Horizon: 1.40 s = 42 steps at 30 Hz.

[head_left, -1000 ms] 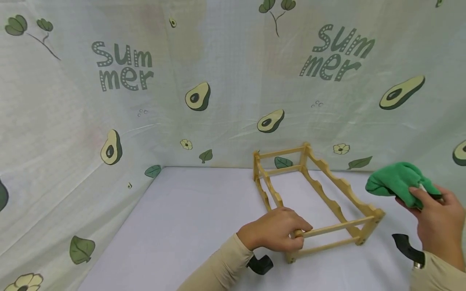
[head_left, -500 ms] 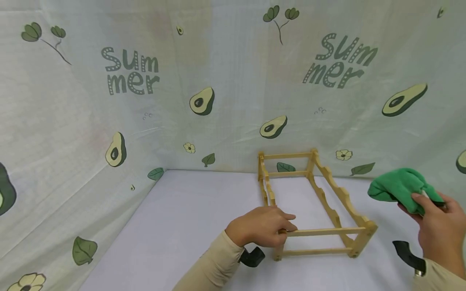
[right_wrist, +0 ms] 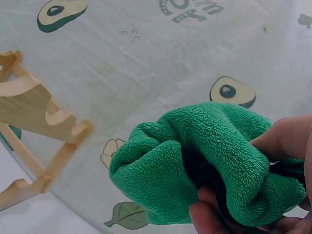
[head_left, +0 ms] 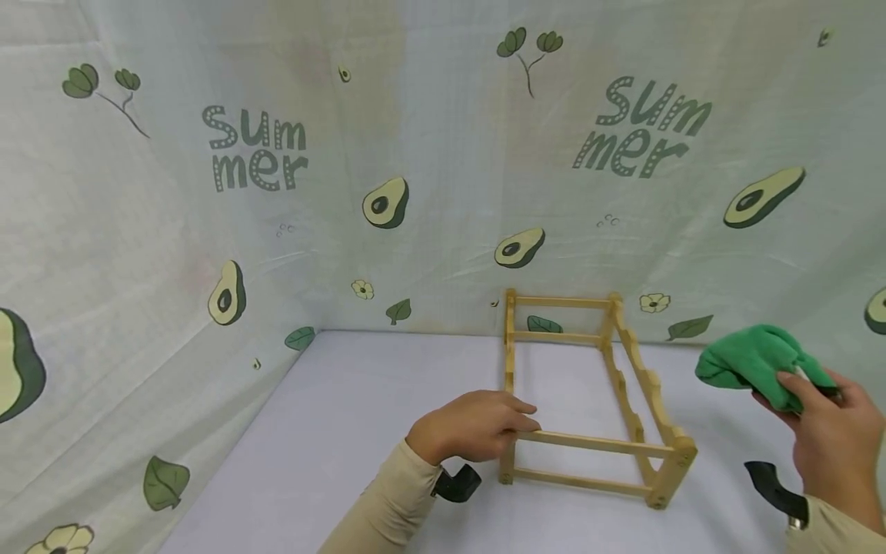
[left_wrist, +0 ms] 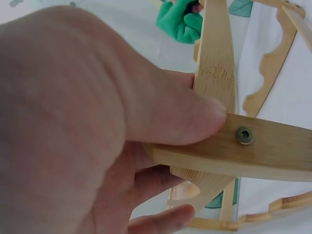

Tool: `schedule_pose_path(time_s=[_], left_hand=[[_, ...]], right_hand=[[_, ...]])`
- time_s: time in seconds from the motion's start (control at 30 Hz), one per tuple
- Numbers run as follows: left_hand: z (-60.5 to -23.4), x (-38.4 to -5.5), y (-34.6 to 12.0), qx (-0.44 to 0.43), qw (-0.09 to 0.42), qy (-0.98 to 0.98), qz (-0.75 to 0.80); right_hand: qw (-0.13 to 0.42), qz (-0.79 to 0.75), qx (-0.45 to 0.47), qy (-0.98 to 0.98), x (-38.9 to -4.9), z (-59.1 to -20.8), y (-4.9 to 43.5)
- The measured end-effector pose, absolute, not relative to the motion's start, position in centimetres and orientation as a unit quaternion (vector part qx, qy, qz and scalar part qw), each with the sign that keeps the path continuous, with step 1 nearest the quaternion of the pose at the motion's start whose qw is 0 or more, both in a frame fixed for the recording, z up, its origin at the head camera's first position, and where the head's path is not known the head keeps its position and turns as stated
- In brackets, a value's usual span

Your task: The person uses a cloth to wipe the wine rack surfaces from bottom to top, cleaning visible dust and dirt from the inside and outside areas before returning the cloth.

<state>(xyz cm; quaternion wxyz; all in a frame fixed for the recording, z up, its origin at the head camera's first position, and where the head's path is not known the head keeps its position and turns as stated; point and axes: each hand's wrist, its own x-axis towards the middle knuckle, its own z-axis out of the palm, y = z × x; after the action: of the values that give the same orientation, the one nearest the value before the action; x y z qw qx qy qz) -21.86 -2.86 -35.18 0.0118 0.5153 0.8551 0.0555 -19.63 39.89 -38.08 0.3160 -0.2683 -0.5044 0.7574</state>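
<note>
A light wooden rack [head_left: 595, 443] with scalloped side rails stands on the table. My left hand [head_left: 474, 427] grips its near left corner; in the left wrist view the thumb [left_wrist: 180, 117] presses on the wood beside a bolt head, the other fingers lying underneath. To the right of the rack, my right hand [head_left: 834, 438] holds a bunched green towel [head_left: 757, 365] in the air, apart from the rack. In the right wrist view the towel [right_wrist: 214, 161] looks fluffy, with dark material in its folds, pinched between thumb and fingers.
The white table [head_left: 374, 385] meets a pale curtain [head_left: 443, 154] printed with avocados, leaves and lettering at the back and left. A black curved piece sits at each wrist, the left one [head_left: 457, 483] and the right one [head_left: 775, 488].
My left hand has shifted the rack's near end to the left, turning it so it runs straighter away from me. The right hand keeps holding the towel in nearly the same place.
</note>
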Motion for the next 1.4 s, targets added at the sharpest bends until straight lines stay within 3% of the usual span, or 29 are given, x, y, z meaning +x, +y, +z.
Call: schedule_pose_path(time_s=[0.27,0.57,1.4], left_hand=[[-35.9,-22.3,-4.4,0.511,-0.005,0.857,0.072],[-36.2,-23.7,-5.9,0.51,-0.069,0.854,0.077],[-36.6,-24.9,-8.9,0.452,-0.069,0.881,0.119]], right_hand=[[0.304,0.743,-0.286,-0.524,-19.6,-38.1,39.9],[0.306,0.755,-0.264,-0.517,-19.6,-38.1,40.0],[0.295,0.761,-0.265,-0.514,-19.3,-39.2,39.9]])
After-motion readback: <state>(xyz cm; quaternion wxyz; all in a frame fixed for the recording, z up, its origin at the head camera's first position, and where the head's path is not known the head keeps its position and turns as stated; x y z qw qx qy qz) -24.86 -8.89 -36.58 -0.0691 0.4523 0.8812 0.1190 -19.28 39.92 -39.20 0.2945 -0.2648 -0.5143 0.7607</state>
